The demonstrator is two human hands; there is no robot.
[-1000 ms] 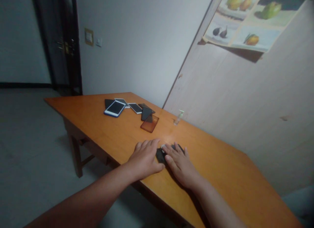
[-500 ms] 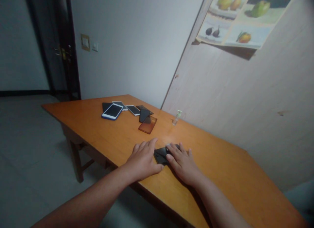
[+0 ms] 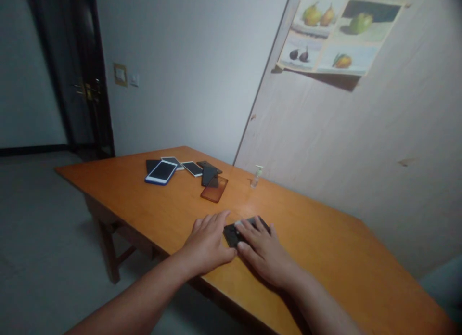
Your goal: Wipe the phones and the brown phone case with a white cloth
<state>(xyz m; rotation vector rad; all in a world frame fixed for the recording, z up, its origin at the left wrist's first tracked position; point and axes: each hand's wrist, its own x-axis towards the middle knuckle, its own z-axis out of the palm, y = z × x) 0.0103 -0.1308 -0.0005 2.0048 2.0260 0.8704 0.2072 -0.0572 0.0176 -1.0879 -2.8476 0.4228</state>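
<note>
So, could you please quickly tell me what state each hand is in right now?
Left hand: open, thumb and fingers spread beside the dark phone-like object; contact cannot be told.
Right hand: open, fingers laid over the same object.

Free tabletop (image 3: 325,248) right of bottle (image 3: 255,178)

We see a smooth wooden table (image 3: 317,258) with a soft, varnished sheen, a dark device (image 3: 230,235) with a slight gloss, a see-through plastic case (image 3: 213,191) and a phone (image 3: 162,172) with a glassy screen. The bottle (image 3: 255,179) looks like clear plastic; the grained panel (image 3: 317,142) looks matt, the poster (image 3: 317,42) papery, the door handle (image 3: 88,91) shiny metal.
</note>
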